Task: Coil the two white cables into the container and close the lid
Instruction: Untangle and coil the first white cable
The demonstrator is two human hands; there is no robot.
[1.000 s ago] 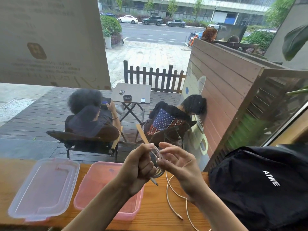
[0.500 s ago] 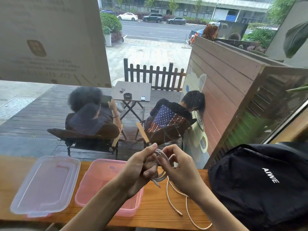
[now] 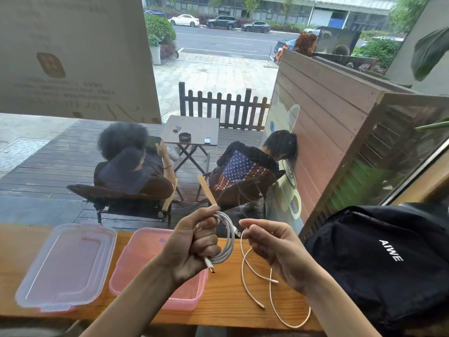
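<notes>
Coiled cable (image 3: 224,239): white, wound in a few loops, held above the wooden counter (image 3: 226,302) just right of the pink container; one plug hangs out below the fist.
Left hand (image 3: 194,246): closed tight round the coil.
Right hand (image 3: 272,246): half-curled, thumb and fingertips pinching what looks like the coil's tail end near the upper plug; exact contact hard to tell.
Change: half a second ago both hands were pressed together over the loops; now they stand apart and the coil sits in the left alone. Winding of this cable looks finished or nearly so.
Second cable (image 3: 272,295): loose and uncoiled on the counter under the right wrist.
Pink container (image 3: 136,261): open, empty where visible, directly under the left forearm.
Lid (image 3: 65,263): off, lying flat beside the container's left.
Black bag (image 3: 379,263): far right, clear of the work.
Judgement: likely next is dropping the coil in; one cable and the lid remain.
</notes>
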